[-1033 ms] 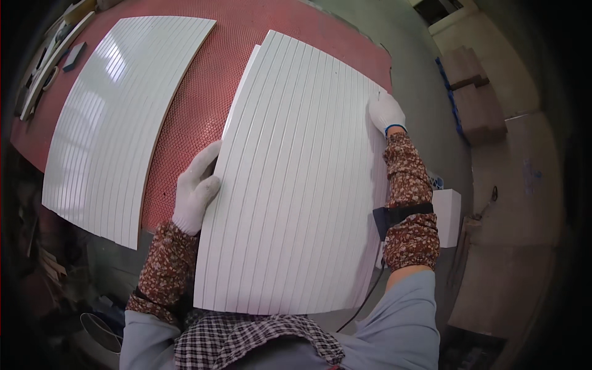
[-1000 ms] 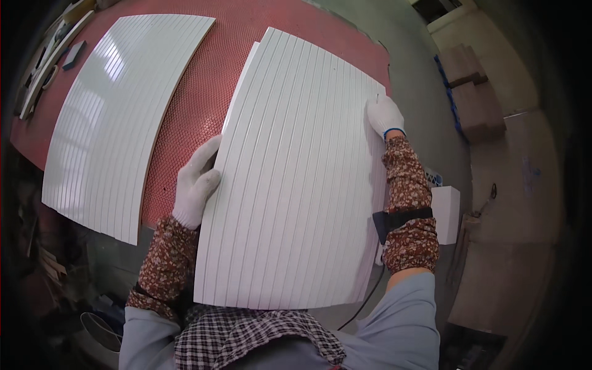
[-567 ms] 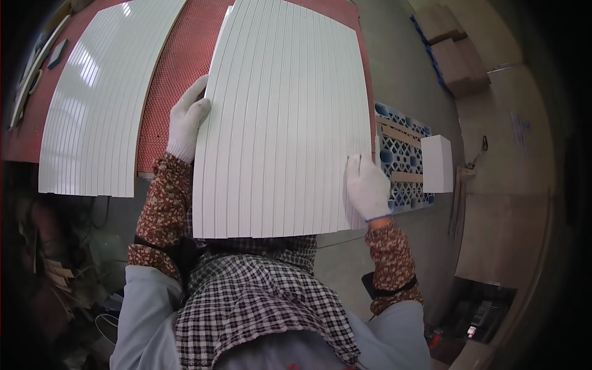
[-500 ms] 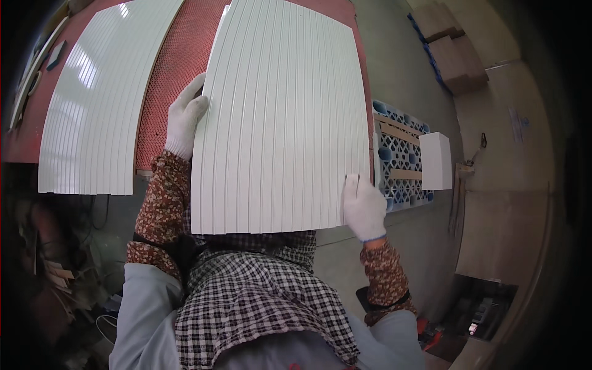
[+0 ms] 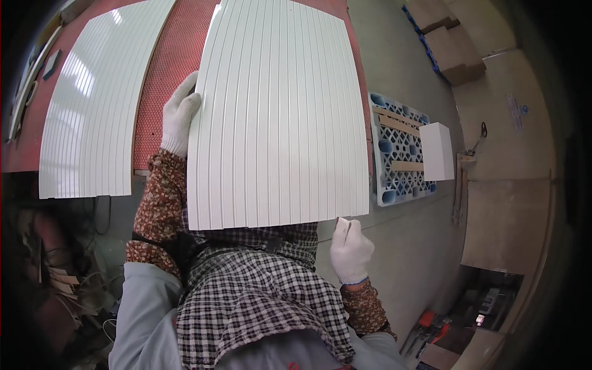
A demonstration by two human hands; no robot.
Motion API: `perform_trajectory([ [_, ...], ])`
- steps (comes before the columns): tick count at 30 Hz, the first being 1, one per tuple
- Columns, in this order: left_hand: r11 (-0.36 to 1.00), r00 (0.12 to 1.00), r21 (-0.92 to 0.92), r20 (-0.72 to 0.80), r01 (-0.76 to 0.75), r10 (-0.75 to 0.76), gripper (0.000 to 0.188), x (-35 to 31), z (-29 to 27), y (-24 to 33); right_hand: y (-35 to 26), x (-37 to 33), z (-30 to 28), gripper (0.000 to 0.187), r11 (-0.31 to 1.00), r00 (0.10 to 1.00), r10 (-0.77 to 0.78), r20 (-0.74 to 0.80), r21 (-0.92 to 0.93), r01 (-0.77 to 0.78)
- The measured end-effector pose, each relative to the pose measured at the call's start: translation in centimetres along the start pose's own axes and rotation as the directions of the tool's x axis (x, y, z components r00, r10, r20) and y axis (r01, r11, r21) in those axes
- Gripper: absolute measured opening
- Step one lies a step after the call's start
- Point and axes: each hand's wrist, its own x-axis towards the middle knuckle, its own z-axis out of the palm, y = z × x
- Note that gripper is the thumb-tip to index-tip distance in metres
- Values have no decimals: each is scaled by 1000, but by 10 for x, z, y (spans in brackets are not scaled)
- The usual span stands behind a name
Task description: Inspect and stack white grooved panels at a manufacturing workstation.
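Observation:
A white panel [image 5: 277, 123] with long raised ribs lies in front of me, its near end jutting past the table edge over my checked apron. My left hand [image 5: 179, 120], in a white knit glove, grips its left edge; some of the fingers are hidden by the panel. Just below the near right corner is my gloved right hand [image 5: 351, 251], closed in a pinch. A small flat piece seems to stick out at its fingertips by the panel's near edge, too small to name. A second white ribbed panel [image 5: 92, 105] rests to the left.
Both panels lie on a table with a red textured top [image 5: 161, 92]. On the floor at right stands a blue-grey plastic pallet [image 5: 404, 145] with wooden slats and a white block [image 5: 436, 151]. Brown stacked boards [image 5: 453, 52] are farther off; scraps [image 5: 61, 277] lie lower left.
My right hand has moved from the panel's right edge down and inward to its near edge, staying closed. The left hand keeps its hold, and the panel sits slightly farther left in view.

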Motion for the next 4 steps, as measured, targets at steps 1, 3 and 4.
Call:
perform_trajectory([
  [1, 1000, 1000, 0, 0, 1, -1, 59, 0, -1, 0, 0, 0, -1, 23, 1000, 1000, 0, 1, 0, 0],
  [3, 999, 999, -26, 37, -23, 24, 59, 0, -3, 1, -1, 0, -2, 23, 1000, 1000, -13, 1, -1, 13],
  [4, 998, 999, -52, 46, -19, 21, 60, 1, -5, 0, -1, 0, -2, 23, 1000, 1000, -13, 1, 0, 13],
])
